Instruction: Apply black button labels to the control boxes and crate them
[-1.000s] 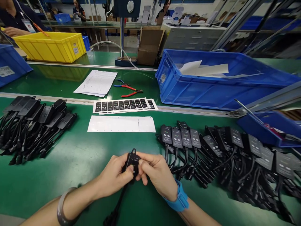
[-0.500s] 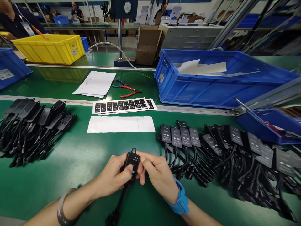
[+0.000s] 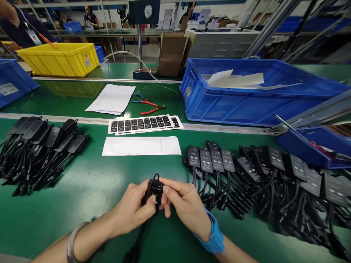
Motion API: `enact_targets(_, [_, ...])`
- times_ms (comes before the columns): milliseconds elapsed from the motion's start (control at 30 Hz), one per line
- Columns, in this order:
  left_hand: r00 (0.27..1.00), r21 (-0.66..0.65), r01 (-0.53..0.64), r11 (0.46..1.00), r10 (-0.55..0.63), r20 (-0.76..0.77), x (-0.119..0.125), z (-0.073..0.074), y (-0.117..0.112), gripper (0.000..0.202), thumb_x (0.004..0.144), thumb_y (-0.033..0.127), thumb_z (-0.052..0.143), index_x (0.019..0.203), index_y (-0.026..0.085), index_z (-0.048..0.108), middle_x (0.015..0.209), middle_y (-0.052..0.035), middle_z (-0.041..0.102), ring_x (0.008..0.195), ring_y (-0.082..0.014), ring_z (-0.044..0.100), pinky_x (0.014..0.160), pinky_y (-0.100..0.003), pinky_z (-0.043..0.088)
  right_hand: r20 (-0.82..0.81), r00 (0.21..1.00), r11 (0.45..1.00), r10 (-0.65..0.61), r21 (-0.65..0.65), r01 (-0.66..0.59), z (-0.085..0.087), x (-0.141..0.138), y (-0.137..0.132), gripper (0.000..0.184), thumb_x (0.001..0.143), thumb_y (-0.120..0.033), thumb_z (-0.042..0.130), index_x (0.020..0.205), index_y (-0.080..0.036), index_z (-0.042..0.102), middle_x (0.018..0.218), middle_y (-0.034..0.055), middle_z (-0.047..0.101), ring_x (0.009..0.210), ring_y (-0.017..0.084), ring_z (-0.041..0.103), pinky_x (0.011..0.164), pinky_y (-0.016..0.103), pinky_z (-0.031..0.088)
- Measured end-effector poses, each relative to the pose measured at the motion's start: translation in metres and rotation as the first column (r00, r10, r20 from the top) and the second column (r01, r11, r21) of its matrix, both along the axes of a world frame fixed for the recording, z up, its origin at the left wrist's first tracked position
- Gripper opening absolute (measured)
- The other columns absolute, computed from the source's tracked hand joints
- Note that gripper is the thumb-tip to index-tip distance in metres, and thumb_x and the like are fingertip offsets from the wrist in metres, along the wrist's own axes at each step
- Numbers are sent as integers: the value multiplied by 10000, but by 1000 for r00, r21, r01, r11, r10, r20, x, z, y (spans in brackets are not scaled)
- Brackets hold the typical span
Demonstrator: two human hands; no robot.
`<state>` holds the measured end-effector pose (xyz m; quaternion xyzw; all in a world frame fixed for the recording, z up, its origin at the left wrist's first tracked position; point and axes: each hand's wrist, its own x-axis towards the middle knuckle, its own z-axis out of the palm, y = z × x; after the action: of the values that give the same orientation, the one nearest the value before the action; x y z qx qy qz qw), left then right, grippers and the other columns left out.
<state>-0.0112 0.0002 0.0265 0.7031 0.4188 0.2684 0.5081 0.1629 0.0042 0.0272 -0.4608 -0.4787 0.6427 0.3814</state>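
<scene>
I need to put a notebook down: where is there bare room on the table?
Free: the green table between the left pile of black boxes and the left hand; farther back, the patch between the left blue bin and the papers. Crowded: right of the right hand, under other black boxes.

Green counter (image 3: 90, 175) — black cabled units (image 3: 77, 144) heaped left, labelled units (image 3: 206, 161) right. Between them: blank white strip (image 3: 134, 146), printed label sheets (image 3: 140, 124). Farther back — paper stack (image 3: 111, 99), pliers (image 3: 149, 103), large blue bin (image 3: 233, 104).
</scene>
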Motion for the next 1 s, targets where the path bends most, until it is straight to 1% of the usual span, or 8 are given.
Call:
enact_targets(167, [980,140,-69,988,94,-177,-1,-7,-3,78,887,215,419,882,208,497,583,64,497,457,-83,393,471,-206,284,123,985,988,-122,110,108,1,3,5,289,781,-301,635,992,-158,772,625,19,680,468,131,625,503,264,548])
enact_targets(267, [955,250,-92,964,157,-252,0,-14,-4,34,866,209,421,853,216,451,527,80,432,410,-87,380,438,-213,257,179,973,985,-144,119,124,2,4,8,243,767,-330,675,897,-157,786,672,60,725,545,171,669,535,282,569])
enact_targets(433, [913,519,-45,853,246,-326,1,-18,-5,69,869,186,393,922,213,428,530,77,489,378,-100,443,419,-219,296,158,981,993,-117,49,111,1,3,9,279,763,-405,693,837,-155,791,715,86,752,619,220,714,623,339,607])
enact_targets(533, [885,621,-8,784,295,-361,1,-16,-4,72,887,183,386,949,211,409,555,64,547,394,-114,510,407,-224,314,153,982,993,-114,19,113,0,2,8,302,749,-440,711,765,-146,777,720,97,752,614,220,714,617,331,603])
enact_targets(667, [850,688,32,725,342,-401,2,-17,-3,57,887,175,382,931,210,396,566,50,577,398,-125,544,377,-235,287,165,980,993,-114,26,111,-2,0,8,358,750,-499,713,694,-147,749,669,86,733,588,205,699,581,308,589])
enact_targets(733, [831,710,44,703,369,-417,3,-18,-3,47,889,175,383,918,209,397,557,47,572,397,-126,548,373,-239,275,173,978,993,-115,33,111,-3,-1,8,355,758,-493,704,678,-148,732,649,77,724,582,197,692,573,297,581])
enact_targets(900, [781,782,73,618,452,-430,7,-19,-4,63,891,161,361,908,199,408,537,39,552,384,-137,543,364,-264,255,226,967,992,-117,63,105,-7,-4,9,253,783,-366,634,640,-159,657,595,48,682,550,173,663,548,272,543])
enact_targets(1000, [756,800,108,590,474,-451,9,-18,-5,76,896,153,354,911,191,418,536,31,547,388,-149,543,364,-280,260,291,950,991,-109,108,81,-9,-6,10,225,791,-315,567,614,-178,592,551,22,634,518,156,626,519,257,501])
